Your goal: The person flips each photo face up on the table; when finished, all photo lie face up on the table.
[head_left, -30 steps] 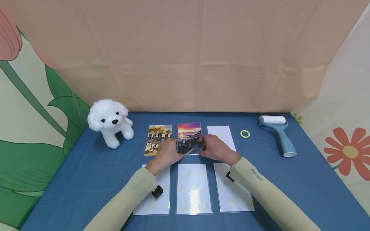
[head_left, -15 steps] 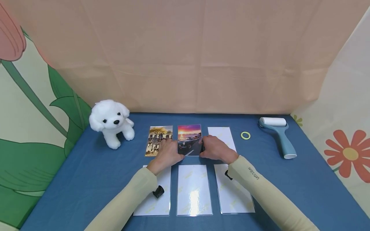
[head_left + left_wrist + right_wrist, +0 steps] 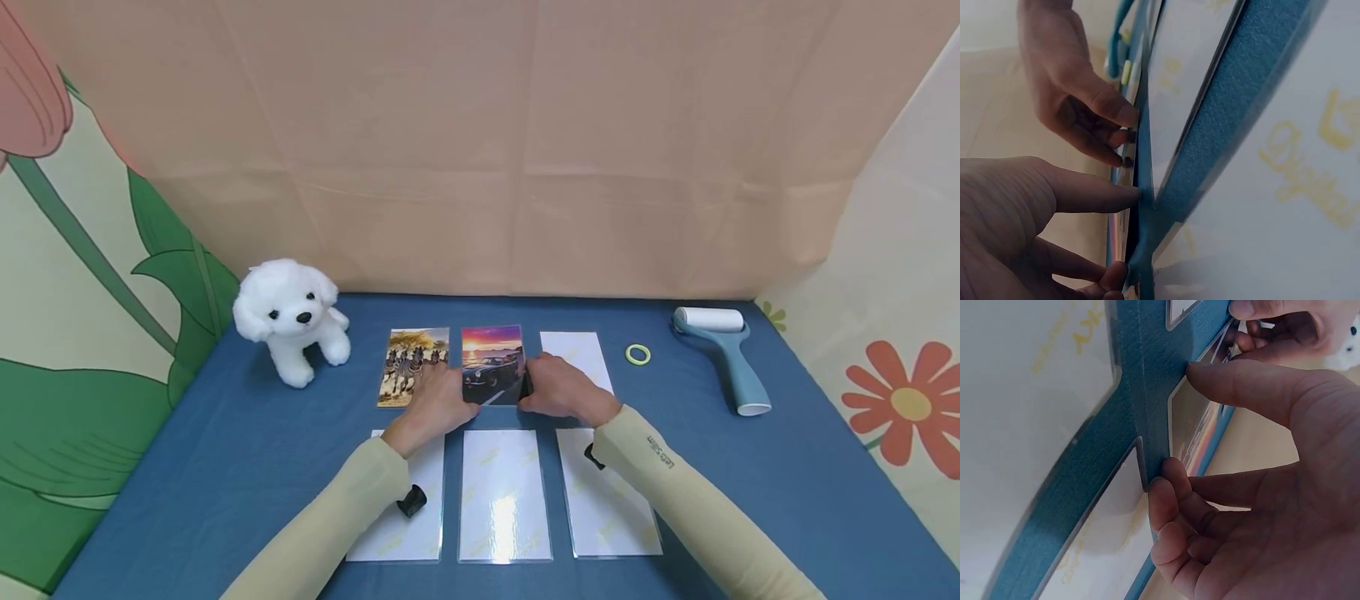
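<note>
A glossy photo card [image 3: 491,354] of a car at sunset lies in the middle of the back row. My left hand [image 3: 435,398] holds its left side, thumb near the lower corner. My right hand [image 3: 562,387] is at the opposite side. In the right wrist view, the right thumb [image 3: 1241,384] touches the photo's near edge and curled fingertips meet its side edge. The left wrist view has both hands at the card, seen nearly edge-on. Left of it lies a zebra photo card [image 3: 397,367], partly covered by the left hand.
A white-faced card [image 3: 570,342] lies back right, partly under the right hand. Three more form the front row, including a middle card [image 3: 498,492]. A white plush dog [image 3: 288,321] sits left. A yellow-green ring [image 3: 637,355] and a blue-handled lint roller [image 3: 723,358] lie right.
The car photo's far edge has come down and nearer, now about level with the zebra photo's. Both hands stay at its sides. The head view has shifted slightly.
</note>
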A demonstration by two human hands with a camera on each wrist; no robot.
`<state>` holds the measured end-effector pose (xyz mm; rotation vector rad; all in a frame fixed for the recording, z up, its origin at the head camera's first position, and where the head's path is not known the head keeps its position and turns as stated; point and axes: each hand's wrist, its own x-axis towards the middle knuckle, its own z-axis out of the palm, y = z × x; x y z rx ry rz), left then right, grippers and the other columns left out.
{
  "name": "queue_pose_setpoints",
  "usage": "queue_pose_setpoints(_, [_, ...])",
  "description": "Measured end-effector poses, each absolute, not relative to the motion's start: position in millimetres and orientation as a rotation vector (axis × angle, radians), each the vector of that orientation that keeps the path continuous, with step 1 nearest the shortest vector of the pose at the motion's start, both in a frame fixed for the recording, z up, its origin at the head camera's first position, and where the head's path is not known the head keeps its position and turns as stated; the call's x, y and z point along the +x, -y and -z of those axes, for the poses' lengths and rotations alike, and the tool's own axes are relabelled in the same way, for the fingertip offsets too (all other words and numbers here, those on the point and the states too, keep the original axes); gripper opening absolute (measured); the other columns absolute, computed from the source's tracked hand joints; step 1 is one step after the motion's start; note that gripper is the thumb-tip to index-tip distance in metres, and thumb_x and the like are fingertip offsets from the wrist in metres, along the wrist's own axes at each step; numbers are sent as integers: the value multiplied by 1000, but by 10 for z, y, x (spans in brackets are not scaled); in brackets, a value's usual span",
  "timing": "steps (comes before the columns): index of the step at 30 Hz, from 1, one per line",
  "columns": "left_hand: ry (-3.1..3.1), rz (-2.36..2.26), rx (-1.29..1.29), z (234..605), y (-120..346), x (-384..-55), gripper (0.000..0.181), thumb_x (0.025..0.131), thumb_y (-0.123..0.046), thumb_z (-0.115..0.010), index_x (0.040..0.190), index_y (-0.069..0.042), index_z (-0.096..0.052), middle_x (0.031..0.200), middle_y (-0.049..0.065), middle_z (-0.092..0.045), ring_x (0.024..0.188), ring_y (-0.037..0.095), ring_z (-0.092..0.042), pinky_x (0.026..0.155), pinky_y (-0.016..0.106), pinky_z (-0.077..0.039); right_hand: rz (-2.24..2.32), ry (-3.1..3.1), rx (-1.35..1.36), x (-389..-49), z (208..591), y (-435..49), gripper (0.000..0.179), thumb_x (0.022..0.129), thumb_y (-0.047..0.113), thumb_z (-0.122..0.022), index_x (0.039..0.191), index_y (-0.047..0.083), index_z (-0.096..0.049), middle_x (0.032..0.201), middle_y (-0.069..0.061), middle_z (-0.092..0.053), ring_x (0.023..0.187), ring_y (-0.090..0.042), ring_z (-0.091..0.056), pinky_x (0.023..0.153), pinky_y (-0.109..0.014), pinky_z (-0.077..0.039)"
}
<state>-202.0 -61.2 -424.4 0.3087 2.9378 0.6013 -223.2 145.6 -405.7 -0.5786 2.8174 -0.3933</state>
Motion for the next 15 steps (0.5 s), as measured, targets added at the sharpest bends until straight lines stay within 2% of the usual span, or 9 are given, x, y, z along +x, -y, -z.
queue_pose_setpoints(4, [-2943, -614, 326, 4222, 608, -1992, 52, 84, -33, -83, 115, 6, -69, 109, 19, -62, 104, 36, -49, 94, 50, -38, 388, -2850, -601, -2193, 4067, -1486, 38, 85, 21, -80, 115, 1, -67, 98, -8, -63, 87, -22, -55, 82, -40, -50])
queue_pose_setpoints(8, [-2938, -681, 311, 4181, 595, -1954, 63, 90, -33, -76, 134, 9, -59, 127, 26, -58, 124, 44, -48, 106, 54, -35, 409, -2898, -653, -2129, 4065, -1533, 42, 90, 21, -76, 123, -2, -65, 101, -9, -65, 89, -22, -58, 83, -40, -53])
queue_pose_setpoints(10, [-2930, -732, 317, 4161, 584, -1931, 65, 94, -31, -72, 140, 10, -52, 132, 29, -56, 129, 47, -46, 108, 57, -34, 428, -2931, -692, -2097, 4069, -1564, 44, 91, 20, -74, 127, -3, -64, 104, -11, -66, 91, -22, -60, 84, -41, -54])
queue_pose_setpoints(12, [-2924, -755, 338, 4142, 570, -1914, 59, 97, -30, -68, 139, 10, -54, 131, 28, -57, 128, 47, -48, 106, 58, -36, 448, -2972, -733, -2065, 4080, -1599, 44, 92, 19, -73, 129, -2, -63, 106, -11, -66, 93, -22, -62, 85, -41, -55])
queue_pose_setpoints(15, [-2934, -782, 419, 4111, 541, -1895, 50, 98, -26, -66, 132, 10, -59, 123, 26, -61, 116, 42, -55, 99, 58, -42, 487, -3030, -779, -2013, 4093, -1659, 40, 93, 17, -71, 128, -1, -65, 109, -12, -66, 93, -22, -63, 84, -41, -56])
